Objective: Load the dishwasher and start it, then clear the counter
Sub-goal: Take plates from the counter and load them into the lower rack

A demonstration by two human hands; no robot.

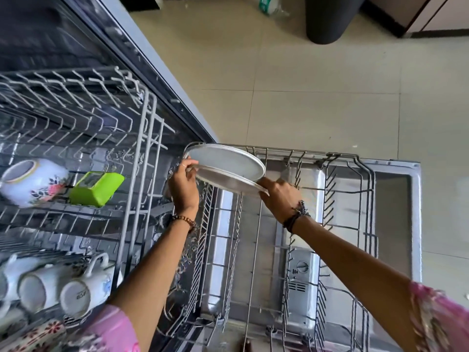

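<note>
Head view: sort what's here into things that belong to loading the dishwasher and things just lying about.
Part of the job:
- steel plates, held by left hand and right hand
- lower rack
- upper rack, holding floral mug, green container, white cups

Lying about:
- plastic bottle on the floor
- dark bin

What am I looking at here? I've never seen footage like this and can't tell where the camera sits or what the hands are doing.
The camera is worn on a person's head, looking down at their own arms. Below is an open dishwasher: the lower rack is pulled out over the dropped door. The left hand and right hand each grip the rim of what looks like two stacked round metal plates, held above that rack. In the upper rack lie a floral cup, a green container and white mugs. The floor is beige tile.
</note>
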